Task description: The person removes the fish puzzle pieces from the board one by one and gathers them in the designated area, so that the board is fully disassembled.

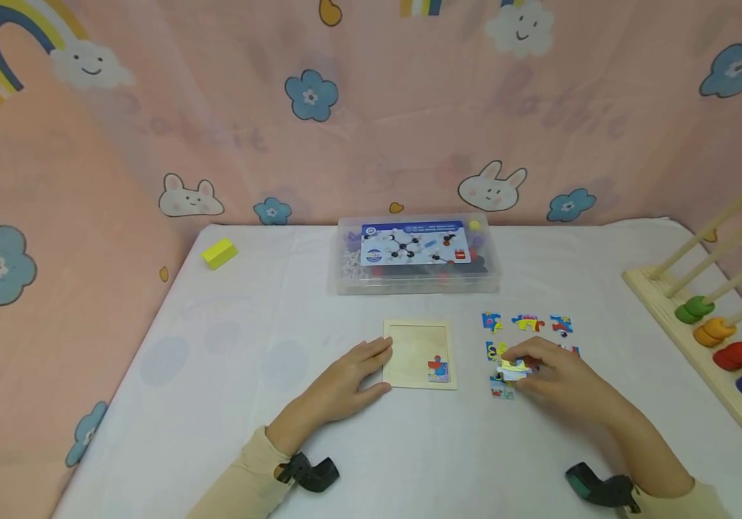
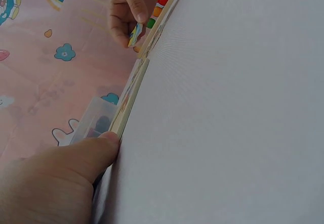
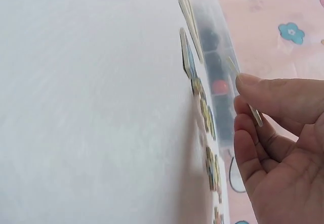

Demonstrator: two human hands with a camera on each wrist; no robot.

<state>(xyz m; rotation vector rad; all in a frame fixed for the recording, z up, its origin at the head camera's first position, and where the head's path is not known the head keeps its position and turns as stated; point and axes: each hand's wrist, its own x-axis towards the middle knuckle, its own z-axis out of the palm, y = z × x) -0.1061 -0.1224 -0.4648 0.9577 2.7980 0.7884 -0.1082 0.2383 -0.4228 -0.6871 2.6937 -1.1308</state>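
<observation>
A wooden puzzle tray [image 1: 410, 357] lies on the white table, with one jigsaw piece [image 1: 439, 370] in its lower right corner. Against the tray's left edge rests my left hand [image 1: 348, 378], its fingers extended; the left wrist view shows the thumb [image 2: 104, 150] touching the tray's side. To the right, my right hand [image 1: 562, 378] pinches a puzzle piece [image 1: 513, 370] between thumb and fingers, raised above the table. Under and around that hand lie several loose pieces, such as a blue piece [image 1: 491, 321] and a yellow-and-red piece [image 1: 528, 323]. The hand partly covers some of them.
Behind the tray stands a clear plastic case [image 1: 418, 285] of molecule model parts. A yellow block [image 1: 219, 254] lies at the back left. On the right is a wooden peg stacker [image 1: 689, 331] with upright rods and coloured beads. A printed pink cloth [image 1: 384, 144] hangs behind the table.
</observation>
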